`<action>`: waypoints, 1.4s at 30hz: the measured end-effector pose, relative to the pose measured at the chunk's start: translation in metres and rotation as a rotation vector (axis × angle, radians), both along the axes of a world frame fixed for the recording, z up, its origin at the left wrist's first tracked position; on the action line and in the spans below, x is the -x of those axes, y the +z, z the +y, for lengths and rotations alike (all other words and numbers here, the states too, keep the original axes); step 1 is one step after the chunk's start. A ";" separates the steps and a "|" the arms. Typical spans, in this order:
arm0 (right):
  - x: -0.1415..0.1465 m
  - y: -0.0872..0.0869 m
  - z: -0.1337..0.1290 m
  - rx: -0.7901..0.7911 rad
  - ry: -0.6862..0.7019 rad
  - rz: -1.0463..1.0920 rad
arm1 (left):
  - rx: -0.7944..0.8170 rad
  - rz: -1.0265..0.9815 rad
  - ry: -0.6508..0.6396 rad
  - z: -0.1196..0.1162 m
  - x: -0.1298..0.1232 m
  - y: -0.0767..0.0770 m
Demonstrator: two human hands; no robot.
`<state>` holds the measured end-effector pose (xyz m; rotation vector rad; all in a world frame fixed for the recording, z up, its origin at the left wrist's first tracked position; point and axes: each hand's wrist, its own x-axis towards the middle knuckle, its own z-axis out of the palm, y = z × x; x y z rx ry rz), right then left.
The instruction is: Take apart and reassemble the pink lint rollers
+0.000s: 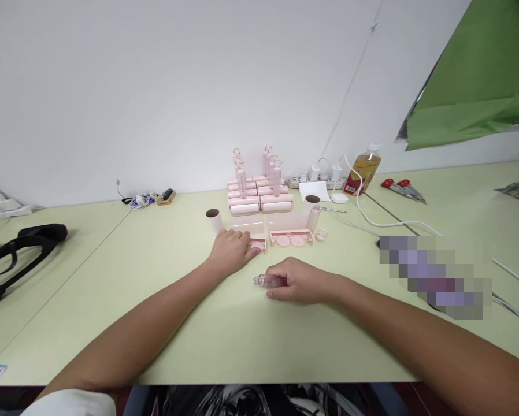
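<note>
Handling of the clear tube (271, 281) appears in hand: right hand (299, 281) grips it, just below centre of frame. Left hand (230, 252) lies over a pink holder (258, 238); grip cannot be told. Next move calls for steady hold.
</note>
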<state>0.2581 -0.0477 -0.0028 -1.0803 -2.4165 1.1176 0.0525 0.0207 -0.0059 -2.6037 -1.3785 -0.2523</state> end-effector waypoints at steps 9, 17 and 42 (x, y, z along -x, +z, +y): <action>0.000 0.000 0.001 0.010 -0.007 0.001 | -0.046 -0.027 -0.003 0.009 -0.002 -0.001; 0.000 0.001 0.001 0.020 -0.003 0.000 | 0.109 -0.102 -0.202 0.002 0.034 0.031; -0.001 0.002 0.000 0.051 -0.013 0.027 | 0.041 -0.078 -0.014 0.000 0.021 0.013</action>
